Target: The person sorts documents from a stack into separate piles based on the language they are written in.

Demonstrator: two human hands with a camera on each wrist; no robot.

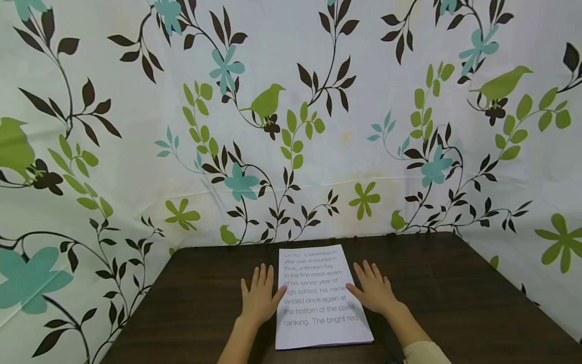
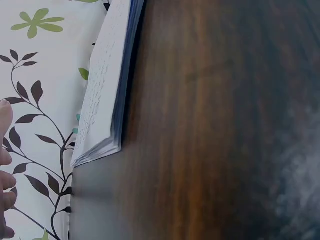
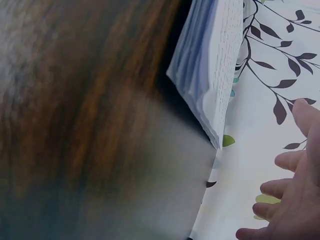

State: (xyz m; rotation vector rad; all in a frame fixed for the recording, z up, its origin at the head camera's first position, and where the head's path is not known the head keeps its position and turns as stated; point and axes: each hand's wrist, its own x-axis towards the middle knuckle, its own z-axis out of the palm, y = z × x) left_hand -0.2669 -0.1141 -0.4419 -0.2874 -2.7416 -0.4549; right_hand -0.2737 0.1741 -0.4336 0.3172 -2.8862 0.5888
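Note:
A stack of white paper sheets printed with large English text lies on the dark wooden table. My left hand is at the stack's left side, fingers straight and spread, its thumb overlapping the left edge in the head view. On the other side, my right hand spreads its straight fingers, the thumb over the right edge. Whether either thumb touches the paper, I cannot tell. Both wrist views show the stack's layered side, with the left hand's fingertips at the frame edge and the right hand more fully visible. Neither hand holds anything.
The dark brown wooden table extends to both sides of the paper. Behind it hangs a white cloth patterned with green birds, blue flowers and dark leaves, meeting the table's far edge.

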